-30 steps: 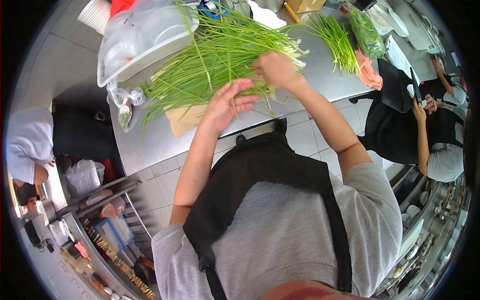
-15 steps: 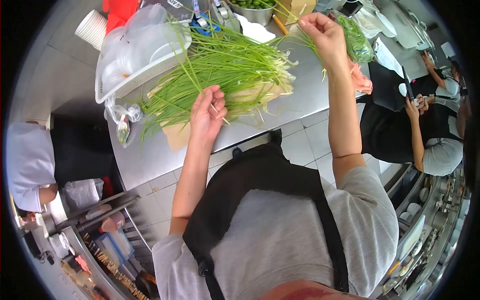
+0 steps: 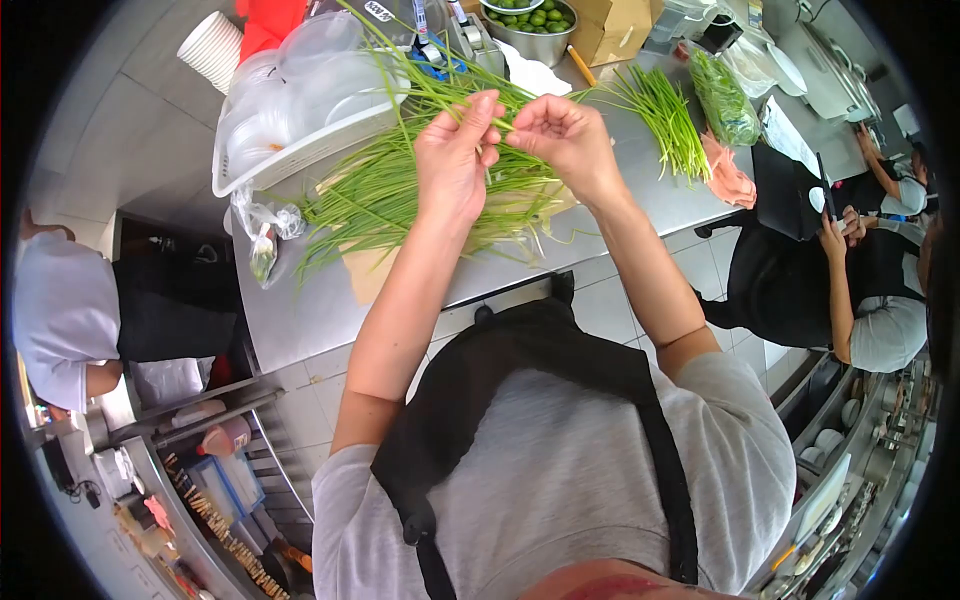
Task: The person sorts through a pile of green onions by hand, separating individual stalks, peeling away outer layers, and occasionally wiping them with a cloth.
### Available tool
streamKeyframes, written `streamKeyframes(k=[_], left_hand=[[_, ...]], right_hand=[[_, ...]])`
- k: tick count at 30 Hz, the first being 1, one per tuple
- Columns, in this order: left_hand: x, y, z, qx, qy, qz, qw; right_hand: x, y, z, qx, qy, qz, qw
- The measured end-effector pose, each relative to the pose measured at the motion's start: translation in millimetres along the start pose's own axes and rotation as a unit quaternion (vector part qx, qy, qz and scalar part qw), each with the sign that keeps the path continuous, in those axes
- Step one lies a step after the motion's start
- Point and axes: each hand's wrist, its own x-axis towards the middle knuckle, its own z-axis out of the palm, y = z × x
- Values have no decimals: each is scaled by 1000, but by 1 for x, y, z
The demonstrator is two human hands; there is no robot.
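Observation:
My left hand [image 3: 458, 160] is closed around a few long, thin chives, their green leaves reaching up and left. Close beside it, my right hand [image 3: 570, 145] pinches with thumb and fingertips at the pale end of these stalks. Both hands are above a loose, tangled pile of chives [image 3: 365, 195] spread on brown paper [image 3: 368, 272]. Right of my right hand, a neater bundle of chives [image 3: 665, 120] lies on the steel table [image 3: 310, 325].
A white basket [image 3: 300, 150] of clear plastic lids or containers stands at left. Behind the pile are a tape dispenser [image 3: 478, 45] and a metal bowl of green limes [image 3: 540, 40]. Bagged greens [image 3: 722, 98] and a pink cloth-like item [image 3: 728, 172] lie right. Other people stand on both sides.
My right hand has moved left from over the neat bundle to meet my left hand. My left hand has risen, still holding chives. The neat bundle is now uncovered.

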Motion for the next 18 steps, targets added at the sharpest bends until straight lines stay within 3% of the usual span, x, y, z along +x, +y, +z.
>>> streamKeyframes(k=[5, 9, 15, 18], left_hand=[[0, 2, -10, 11, 7, -3, 1000], [-1, 1, -15, 30, 8, -21, 999], [-3, -6, -26, 60, 33, 30, 997], [-2, -7, -26, 108, 33, 45, 993]], right_hand=[[-2, 1, -2, 43, -7, 71, 996], [2, 6, 0, 110, 3, 44, 993], [7, 10, -10, 80, 37, 35, 996], [6, 4, -2, -28, -3, 82, 996]])
